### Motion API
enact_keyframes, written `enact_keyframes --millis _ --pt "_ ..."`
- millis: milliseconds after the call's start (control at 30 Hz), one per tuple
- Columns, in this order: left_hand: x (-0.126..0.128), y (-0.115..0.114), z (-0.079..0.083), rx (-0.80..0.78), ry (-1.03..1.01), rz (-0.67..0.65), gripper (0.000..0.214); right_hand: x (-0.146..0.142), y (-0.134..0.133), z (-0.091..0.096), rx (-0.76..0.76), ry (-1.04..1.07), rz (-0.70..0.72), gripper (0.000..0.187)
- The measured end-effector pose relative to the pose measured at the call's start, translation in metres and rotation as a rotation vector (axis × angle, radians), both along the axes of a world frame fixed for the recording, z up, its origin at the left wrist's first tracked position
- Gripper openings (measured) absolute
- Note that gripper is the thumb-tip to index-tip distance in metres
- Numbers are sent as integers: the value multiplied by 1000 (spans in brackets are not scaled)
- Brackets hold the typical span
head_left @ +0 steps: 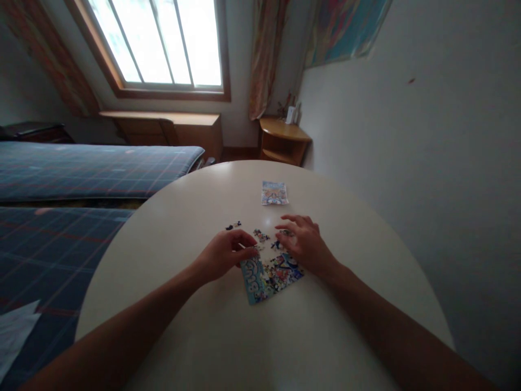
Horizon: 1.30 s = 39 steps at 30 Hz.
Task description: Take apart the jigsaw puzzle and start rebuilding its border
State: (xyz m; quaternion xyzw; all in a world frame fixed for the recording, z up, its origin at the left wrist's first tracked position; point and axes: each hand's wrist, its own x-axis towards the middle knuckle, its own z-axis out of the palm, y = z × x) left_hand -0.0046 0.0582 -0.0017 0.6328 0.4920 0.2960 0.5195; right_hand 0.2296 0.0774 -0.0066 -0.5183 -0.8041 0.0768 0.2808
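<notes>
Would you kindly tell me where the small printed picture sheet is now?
In the head view, the small printed picture sheet lies just right of centre on the round cream table, beyond the right hand and the partly assembled multicoloured puzzle.

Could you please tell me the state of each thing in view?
Puzzle: partly assembled, far side incomplete.
Loose pieces: scattered beyond the puzzle.
Picture sheet: unfolded, picture side up.
Left hand: fingers bent, grip unclear.
Right hand: fingers spread.
Curtains: drawn aside.
Window: bright; whether shut, unclear.
</notes>
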Motion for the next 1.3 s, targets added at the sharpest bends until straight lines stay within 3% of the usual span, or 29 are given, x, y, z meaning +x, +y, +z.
enact_keyframes --millis 100,233,367,567,767,1300 --pt "2 -2 1 34 -74 15 23 -14 -18 10 -124 118 175 23" --pt "4 -4 0 87 -191 15 27 -30 -34 12 -274 272 289 11" --pt "4 -1 -3 101 -200 6 37 -29 -31 10 -320 388 244 19" --pt "4 0 -4 39 -158 9 30 -22 -25 12 -300 403 215 20" --pt "8 -4 -2 154 -65 -29 26 -24 -27 10 -342 449 225 20" --pt "9 -7 -4 212 -20 37 26 -21 -23 8 -276 461 193 15"
